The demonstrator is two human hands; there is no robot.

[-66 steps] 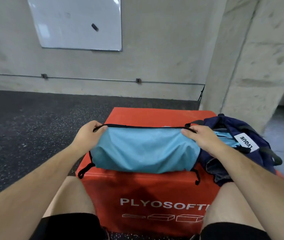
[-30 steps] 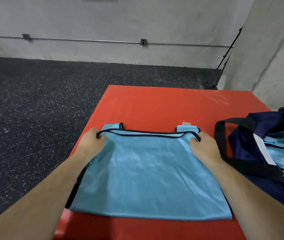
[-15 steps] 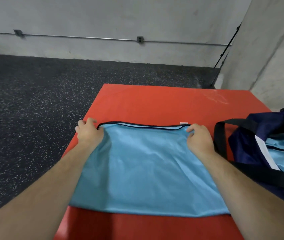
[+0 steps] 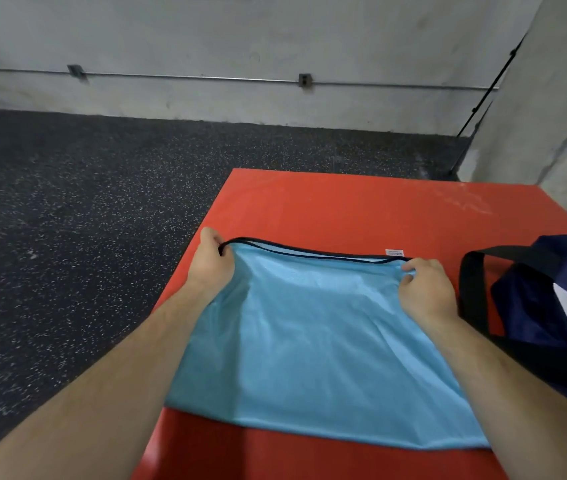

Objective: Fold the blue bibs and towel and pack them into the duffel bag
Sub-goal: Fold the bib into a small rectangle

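Observation:
A light blue bib (image 4: 320,344) with dark trim lies spread on the red plyo box (image 4: 361,209). My left hand (image 4: 211,263) pinches the bib's far left corner at the trim. At the far right corner my right hand (image 4: 425,289) grips the cloth with curled fingers. A small white label shows at the bib's far edge. The navy duffel bag (image 4: 545,306) sits open at the right edge of the box, with light blue cloth visible inside it.
Dark speckled rubber floor (image 4: 85,220) lies to the left of and beyond the box. A concrete wall with a metal conduit runs along the back, and a concrete pillar (image 4: 552,116) stands at the right. The bag's black strap (image 4: 467,289) lies beside my right hand.
The bib went from a bundle to lying flat on the box. Its straps have disappeared from view at the far edge, and both hands have shifted slightly away from me along that edge.

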